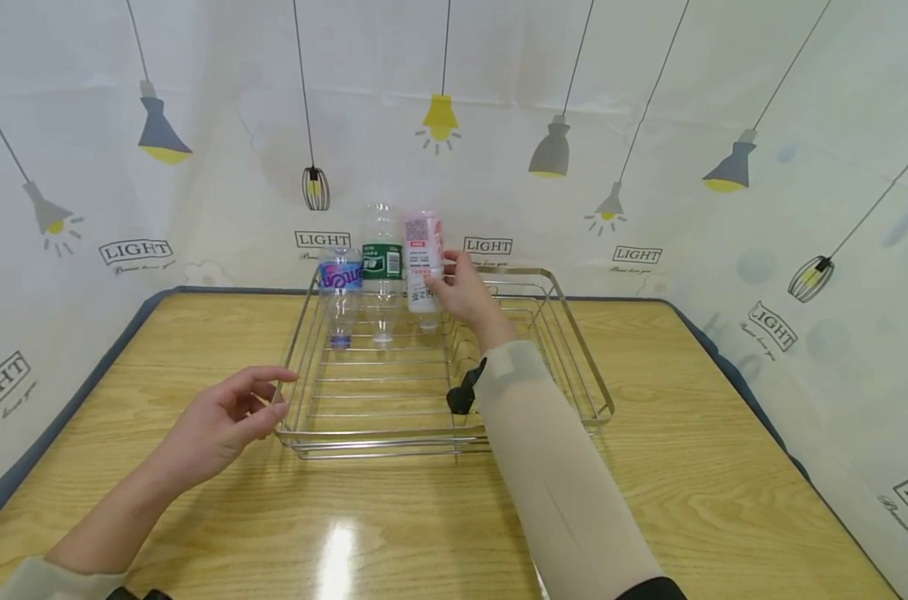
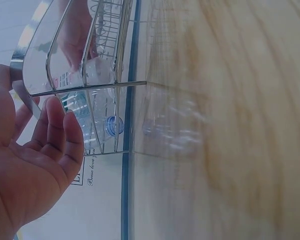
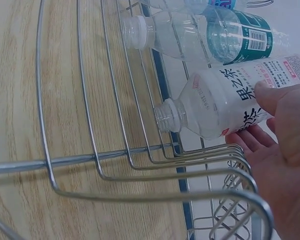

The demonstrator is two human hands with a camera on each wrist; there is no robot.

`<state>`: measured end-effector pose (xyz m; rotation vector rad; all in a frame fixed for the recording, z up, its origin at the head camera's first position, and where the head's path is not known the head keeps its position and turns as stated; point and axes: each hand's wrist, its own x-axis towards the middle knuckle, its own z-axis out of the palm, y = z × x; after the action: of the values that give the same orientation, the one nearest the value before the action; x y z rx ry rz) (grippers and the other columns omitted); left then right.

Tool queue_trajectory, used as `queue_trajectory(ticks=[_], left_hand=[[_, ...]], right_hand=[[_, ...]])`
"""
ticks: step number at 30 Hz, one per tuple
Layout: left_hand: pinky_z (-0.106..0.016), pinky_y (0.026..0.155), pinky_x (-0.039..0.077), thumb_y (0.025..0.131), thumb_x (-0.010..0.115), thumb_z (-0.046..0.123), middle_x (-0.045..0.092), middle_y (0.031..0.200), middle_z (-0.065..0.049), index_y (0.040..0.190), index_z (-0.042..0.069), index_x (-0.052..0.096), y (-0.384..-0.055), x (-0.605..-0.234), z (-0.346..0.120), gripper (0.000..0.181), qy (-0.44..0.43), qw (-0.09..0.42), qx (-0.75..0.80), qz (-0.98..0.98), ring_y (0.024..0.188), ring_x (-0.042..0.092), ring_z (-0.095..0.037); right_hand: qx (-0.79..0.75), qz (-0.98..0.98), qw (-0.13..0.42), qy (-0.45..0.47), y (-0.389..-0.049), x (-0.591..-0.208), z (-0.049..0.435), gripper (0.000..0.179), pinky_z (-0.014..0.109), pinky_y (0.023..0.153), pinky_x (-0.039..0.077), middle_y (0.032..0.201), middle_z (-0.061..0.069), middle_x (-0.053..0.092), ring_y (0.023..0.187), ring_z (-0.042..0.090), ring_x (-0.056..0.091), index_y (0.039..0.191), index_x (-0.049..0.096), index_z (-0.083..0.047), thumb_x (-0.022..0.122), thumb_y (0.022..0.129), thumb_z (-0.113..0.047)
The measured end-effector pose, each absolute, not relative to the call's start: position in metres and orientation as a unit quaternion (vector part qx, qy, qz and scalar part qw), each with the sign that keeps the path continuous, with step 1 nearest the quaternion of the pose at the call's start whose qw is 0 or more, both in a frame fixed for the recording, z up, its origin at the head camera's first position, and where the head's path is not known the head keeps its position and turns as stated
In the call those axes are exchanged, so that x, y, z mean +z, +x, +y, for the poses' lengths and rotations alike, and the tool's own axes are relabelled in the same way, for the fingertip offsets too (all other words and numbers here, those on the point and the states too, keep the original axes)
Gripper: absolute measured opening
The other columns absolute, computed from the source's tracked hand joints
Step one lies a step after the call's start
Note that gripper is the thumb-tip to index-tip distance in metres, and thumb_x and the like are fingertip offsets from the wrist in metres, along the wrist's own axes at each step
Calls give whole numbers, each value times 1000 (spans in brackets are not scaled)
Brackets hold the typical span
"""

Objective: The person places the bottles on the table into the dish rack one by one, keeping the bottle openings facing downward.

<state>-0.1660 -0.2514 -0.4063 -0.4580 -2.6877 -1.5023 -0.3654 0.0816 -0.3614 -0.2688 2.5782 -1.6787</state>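
Note:
Three clear plastic bottles stand neck down at the back left of a wire dish rack [image 1: 454,432]. My right hand [image 1: 465,292] holds the one with the pink and white label [image 3: 240,95], thumb on the label and fingers behind it; its threaded neck points down at the rack wires. Beside it is the green-labelled bottle [image 1: 382,262] with a white cap. Leftmost is a bottle with a blue and purple label [image 1: 341,275] and a blue cap [image 2: 114,126]. My left hand [image 1: 225,421], fingers loosely bent, is at the rack's left front rim, fingertips right by the wire.
The rack sits on a wood-grain table [image 1: 394,533]. Curved wire dividers [image 3: 180,175] rise right of the bottles. A patterned cloth [image 1: 634,75] hangs behind and at both sides. A black strap [image 1: 465,390] on the right wrist overlaps the rack in the head view.

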Motion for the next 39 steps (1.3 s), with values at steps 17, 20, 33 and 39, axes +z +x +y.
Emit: queue_trajectory(ticks=[17, 20, 33, 39], left_hand=[[-30, 69, 59, 110, 68, 14, 64, 106, -6, 149, 10, 62, -166, -409, -252, 39, -154, 20, -486, -860, 81, 63, -12], [-30, 69, 59, 110, 68, 15, 65, 106, -6, 149, 11, 62, -166, -409, -252, 40, -152, 18, -486, -861, 81, 63, -12], [-30, 67, 58, 110, 69, 14, 65, 103, -3, 147, 10, 63, -166, -412, -253, 38, -158, 29, -488, -858, 79, 62, -12], [-30, 68, 58, 110, 68, 14, 65, 103, -3, 148, 10, 62, -167, -412, -252, 39, -160, 31, -488, -858, 79, 63, -12]], right_hand=[[-522, 847, 22, -93, -363, -364, 82, 60, 49, 121, 51, 156, 22, 58, 142, 36, 60, 166, 33, -3, 59, 115, -21], [-524, 846, 24, -95, -362, -365, 83, 59, 49, 120, 51, 152, 22, 59, 140, 35, 61, 165, 33, -3, 58, 115, -21], [-532, 842, 35, -84, -364, -364, 84, 64, 49, 121, 51, 160, 20, 54, 144, 35, 59, 171, 28, -11, 57, 116, -24], [-536, 840, 31, -83, -364, -363, 85, 64, 50, 121, 51, 163, 19, 53, 146, 35, 58, 171, 30, -13, 58, 116, -29]])
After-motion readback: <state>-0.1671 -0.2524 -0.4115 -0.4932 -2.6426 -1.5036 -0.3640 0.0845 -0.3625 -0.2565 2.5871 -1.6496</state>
